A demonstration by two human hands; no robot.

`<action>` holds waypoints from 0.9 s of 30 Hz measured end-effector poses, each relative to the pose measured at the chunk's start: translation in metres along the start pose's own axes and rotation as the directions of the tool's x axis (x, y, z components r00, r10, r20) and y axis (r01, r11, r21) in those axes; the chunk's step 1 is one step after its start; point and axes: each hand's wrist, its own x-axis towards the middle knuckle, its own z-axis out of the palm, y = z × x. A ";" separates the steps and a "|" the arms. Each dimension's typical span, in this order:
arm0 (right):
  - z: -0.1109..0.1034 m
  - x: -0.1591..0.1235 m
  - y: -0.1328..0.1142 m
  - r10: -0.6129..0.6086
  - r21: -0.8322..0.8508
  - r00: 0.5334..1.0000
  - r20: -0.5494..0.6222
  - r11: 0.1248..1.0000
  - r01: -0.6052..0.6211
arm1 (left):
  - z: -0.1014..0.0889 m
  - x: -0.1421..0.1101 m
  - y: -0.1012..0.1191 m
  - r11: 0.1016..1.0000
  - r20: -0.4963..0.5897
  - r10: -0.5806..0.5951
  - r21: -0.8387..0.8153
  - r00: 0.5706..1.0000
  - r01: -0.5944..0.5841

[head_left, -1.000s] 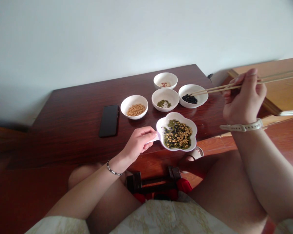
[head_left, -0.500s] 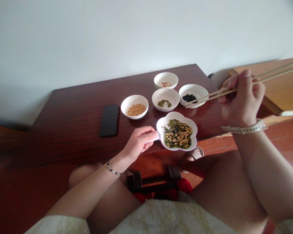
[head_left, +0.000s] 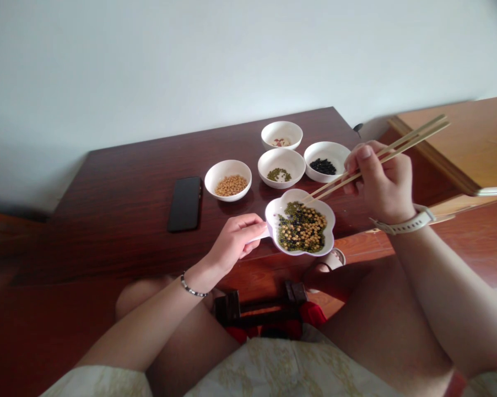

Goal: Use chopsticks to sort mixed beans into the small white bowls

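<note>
My left hand (head_left: pixel 241 237) is closed round the short handle of a white flower-shaped bowl (head_left: pixel 329 212) at the table's front edge. Mixed beans (head_left: pixel 304 227), yellow, green and black, lie inside it. In my right hand (head_left: pixel 381 179) is a pair of chopsticks (head_left: pixel 414 138), their tips over the back part of the flower-shaped bowl; whether they touch the beans I cannot tell. Behind stand white round bowls: one with soybeans (head_left: pixel 232 186), one with green beans (head_left: pixel 279 175), one with black beans (head_left: pixel 323 166), and a rear one with reddish and pale pieces (head_left: pixel 280 142).
A black phone (head_left: pixel 184 204) lies on the dark wooden table (head_left: pixel 120 193), left of the soybean bowl. A lighter wooden surface (head_left: pixel 459 138) stands at the right. Behind the table rises a pale wall (head_left: pixel 169 66). My legs are below the front edge.
My right hand has moved left and down with the chopsticks. Their tips have gone from the black bean bowl to over the flower-shaped bowl. My left hand stays put.
</note>
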 end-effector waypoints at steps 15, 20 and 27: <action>0.001 -0.004 0.003 0.031 -0.095 0.995 0.096 0.995 -0.022 | 0.000 0.000 0.000 1.000 0.009 0.007 -0.024 1.000 -0.007; 0.002 -0.005 -0.001 0.034 -0.064 0.996 0.080 0.998 -0.029 | 0.001 0.000 0.001 1.000 0.003 -0.007 -0.006 1.000 0.007; 0.004 0.007 0.004 0.038 0.132 0.993 -0.113 0.991 -0.023 | 0.001 -0.002 0.003 1.000 -0.007 -0.009 0.003 1.000 0.009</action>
